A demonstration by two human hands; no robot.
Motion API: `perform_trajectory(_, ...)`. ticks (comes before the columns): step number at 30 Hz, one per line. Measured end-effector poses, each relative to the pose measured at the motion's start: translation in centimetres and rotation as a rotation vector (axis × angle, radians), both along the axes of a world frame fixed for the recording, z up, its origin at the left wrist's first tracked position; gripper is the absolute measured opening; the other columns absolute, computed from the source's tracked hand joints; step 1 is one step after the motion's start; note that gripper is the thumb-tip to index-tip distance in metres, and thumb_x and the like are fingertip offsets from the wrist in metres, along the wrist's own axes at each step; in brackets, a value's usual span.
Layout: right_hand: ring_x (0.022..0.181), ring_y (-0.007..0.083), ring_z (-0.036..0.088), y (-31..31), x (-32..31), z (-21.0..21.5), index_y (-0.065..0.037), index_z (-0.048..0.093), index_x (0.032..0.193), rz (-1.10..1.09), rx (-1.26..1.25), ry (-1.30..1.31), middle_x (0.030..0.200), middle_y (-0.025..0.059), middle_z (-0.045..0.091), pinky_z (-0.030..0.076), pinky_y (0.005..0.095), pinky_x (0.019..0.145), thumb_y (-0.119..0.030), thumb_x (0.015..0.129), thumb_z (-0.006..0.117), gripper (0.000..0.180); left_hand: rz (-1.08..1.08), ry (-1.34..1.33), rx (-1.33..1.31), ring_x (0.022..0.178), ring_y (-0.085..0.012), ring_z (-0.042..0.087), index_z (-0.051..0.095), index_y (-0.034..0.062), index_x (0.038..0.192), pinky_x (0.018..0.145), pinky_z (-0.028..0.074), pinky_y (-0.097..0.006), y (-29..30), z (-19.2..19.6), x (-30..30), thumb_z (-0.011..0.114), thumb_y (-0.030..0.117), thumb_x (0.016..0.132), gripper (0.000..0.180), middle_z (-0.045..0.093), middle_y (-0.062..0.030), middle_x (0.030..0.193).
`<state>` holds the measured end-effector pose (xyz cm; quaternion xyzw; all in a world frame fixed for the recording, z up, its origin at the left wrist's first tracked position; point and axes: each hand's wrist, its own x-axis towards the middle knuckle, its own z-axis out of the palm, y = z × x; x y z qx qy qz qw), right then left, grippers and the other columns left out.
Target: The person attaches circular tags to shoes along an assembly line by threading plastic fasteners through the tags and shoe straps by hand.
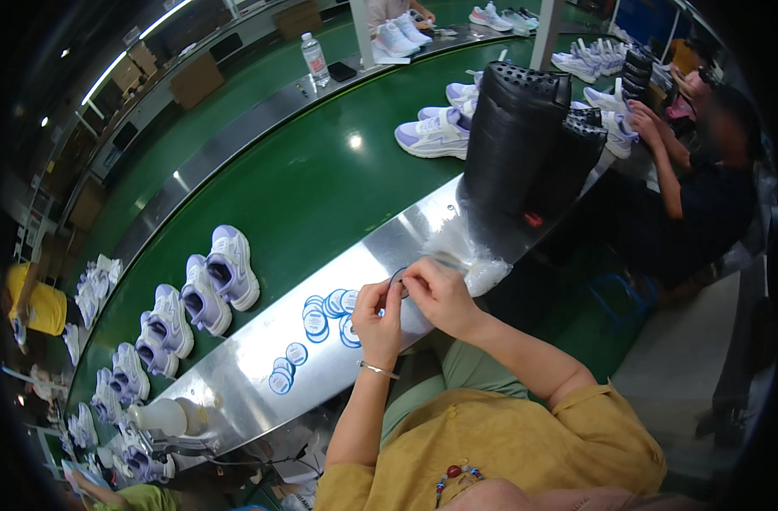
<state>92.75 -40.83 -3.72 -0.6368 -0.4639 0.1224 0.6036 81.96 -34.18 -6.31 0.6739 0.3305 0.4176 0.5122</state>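
Both my hands meet over the metal ledge, fingertips pinched together. My left hand (377, 313) and my right hand (443, 295) grip what looks like a round tag (395, 276); only a thin dark curved edge of it shows between the fingers. Beside my left hand lies a loose cluster of round white tags with blue rims (316, 320), some overlapping. A smaller group of the same tags (282, 375) sits farther left on the ledge. Just beyond my right hand is a clear plastic bag (483, 267) with whitish contents, partly hidden by that hand.
White and lilac sneakers (228, 266) stand in a row on the green conveyor belt (321, 179). Tall black perforated stacks (515, 136) rise at the right, near more sneakers (436, 136). A pale bottle (161, 417) stands at the ledge's left end. A co-worker (704, 170) handles a shoe at right.
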Motion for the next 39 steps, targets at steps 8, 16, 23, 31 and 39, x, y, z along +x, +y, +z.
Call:
perform_trajectory(8, 0.062, 0.0291, 0.056, -0.4, 0.5, -1.1, -0.003, 0.054, 0.075, -0.076, 0.019, -0.351, 0.071, 0.0109, 0.053, 0.044, 0.0367, 0.055, -0.005, 0.076, 0.059, 0.005, -0.044, 0.074, 0.193, 0.059, -0.0163, 0.048, 0.058, -0.0036, 0.079, 0.055, 0.038, -0.026, -0.4, 0.2, 0.2, 0.062, -0.002, 0.077, 0.005, 0.051, -0.0075, 0.068)
perform_trajectory(16, 0.062, 0.0243, 0.056, -2.9, 0.3, 0.3, -0.004, 0.05, 0.072, -0.033, 0.054, -0.43, 0.069, 0.0085, 0.051, 0.046, 0.034, 0.051, -0.01, 0.075, 0.056, 0.01, -0.251, -0.089, -0.211, 0.061, -0.0069, 0.044, 0.054, 0.0011, 0.076, 0.054, 0.036, -0.021, -1.7, 1.8, -0.7, 0.05, 0.008, 0.091, 0.017, 0.051, -0.0006, 0.069)
perform_trajectory(23, 0.061, 0.0232, 0.054, -3.7, 0.0, -0.2, -0.003, 0.049, 0.076, 0.062, 0.085, -0.435, 0.068, 0.0073, 0.049, 0.044, 0.0328, 0.049, -0.008, 0.076, 0.057, 0.009, -0.308, -0.312, -0.513, 0.067, -0.011, 0.05, 0.054, 0.0, 0.086, 0.062, 0.043, -0.022, -2.2, 0.7, -1.4, 0.056, -0.001, 0.085, 0.003, 0.055, -0.0048, 0.079)
perform_trajectory(31, 0.069, 0.0275, 0.06, -3.9, -0.5, -0.5, -0.004, 0.057, 0.091, 0.212, 0.029, -0.216, 0.079, 0.0097, 0.059, 0.048, 0.0353, 0.057, -0.01, 0.082, 0.054, 0.012, -0.286, -0.177, -0.495, 0.063, -0.01, 0.05, 0.054, 0.0006, 0.08, 0.059, 0.042, -0.022, -2.0, 1.5, -2.3, 0.058, 0.003, 0.083, 0.005, 0.057, -0.0054, 0.077)
perform_trajectory(39, 0.068, 0.0303, 0.058, -4.2, 0.3, -1.8, -0.005, 0.057, 0.083, 0.226, -0.205, -0.103, 0.077, 0.0114, 0.059, 0.045, 0.0369, 0.059, -0.013, 0.082, 0.055, 0.009, -0.31, -0.014, -0.526, 0.064, -0.0136, 0.06, 0.05, 0.0009, 0.085, 0.053, 0.046, -0.021, -1.5, 2.1, -2.4, 0.055, 0.006, 0.087, 0.008, 0.062, -0.0094, 0.078)
